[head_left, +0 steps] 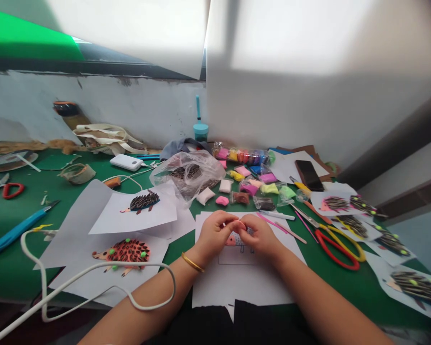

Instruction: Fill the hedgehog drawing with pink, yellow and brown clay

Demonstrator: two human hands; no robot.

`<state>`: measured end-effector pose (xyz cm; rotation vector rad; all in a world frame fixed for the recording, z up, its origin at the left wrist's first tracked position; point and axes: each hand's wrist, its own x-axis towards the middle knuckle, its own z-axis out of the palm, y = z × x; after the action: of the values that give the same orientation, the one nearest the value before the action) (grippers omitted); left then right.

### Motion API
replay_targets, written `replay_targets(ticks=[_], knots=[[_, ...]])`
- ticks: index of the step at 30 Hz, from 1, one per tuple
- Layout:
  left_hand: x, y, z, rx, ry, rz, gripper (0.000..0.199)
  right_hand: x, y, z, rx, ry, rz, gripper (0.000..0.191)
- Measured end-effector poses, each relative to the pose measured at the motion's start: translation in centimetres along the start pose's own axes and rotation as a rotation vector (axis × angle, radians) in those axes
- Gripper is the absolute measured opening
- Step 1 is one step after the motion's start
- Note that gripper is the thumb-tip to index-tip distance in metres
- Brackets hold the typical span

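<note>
My left hand (pixel 216 234) and my right hand (pixel 261 235) meet over a white sheet of paper (pixel 251 287). Between the fingertips of both is a small lump of pinkish-orange clay (pixel 240 224), mostly covered by the fingers. Under the hands, the sheet carries a hedgehog drawing (pixel 231 241) whose face is pink and whose body is partly hidden. Just beyond the hands lies a pink clay lump (pixel 221 201). A white pen (pixel 277 215) and a pink clay tool (pixel 273 223) rest at the sheet's upper right.
Scissors (pixel 339 244) with red and yellow handles lie at right, near finished seed hedgehogs (pixel 414 282). Small clay packets (pixel 249 188) and a plastic bag of seeds (pixel 187 175) stand behind. At left are more hedgehog pictures (pixel 124 251), a white cable (pixel 104 266) and a blue cutter (pixel 17 232).
</note>
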<state>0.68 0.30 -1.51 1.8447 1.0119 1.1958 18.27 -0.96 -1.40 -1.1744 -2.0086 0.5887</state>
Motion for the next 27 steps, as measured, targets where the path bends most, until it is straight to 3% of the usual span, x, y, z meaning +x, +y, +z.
replay_targets(ticks=[4, 9, 15, 20, 27], knots=[[0.01, 0.23, -0.22, 0.039, -0.05, 0.017, 0.013, -0.07, -0.14, -0.01, -0.019, -0.013, 0.004, 0.023], [0.26, 0.53, -0.22, -0.078, 0.016, -0.141, 0.017, -0.13, 0.0, -0.43, 0.121, 0.018, 0.055, 0.024], [0.28, 0.43, -0.33, 0.031, -0.002, -0.008, 0.015, -0.23, 0.14, -0.55, 0.064, 0.015, 0.034, 0.028], [0.34, 0.31, -0.5, 0.038, -0.02, -0.048, 0.017, -0.12, 0.23, -0.69, 0.137, 0.03, 0.058, 0.029], [0.39, 0.17, -0.55, 0.137, -0.057, 0.017, 0.015, -0.14, 0.75, -0.49, 0.162, -0.008, 0.039, 0.037]])
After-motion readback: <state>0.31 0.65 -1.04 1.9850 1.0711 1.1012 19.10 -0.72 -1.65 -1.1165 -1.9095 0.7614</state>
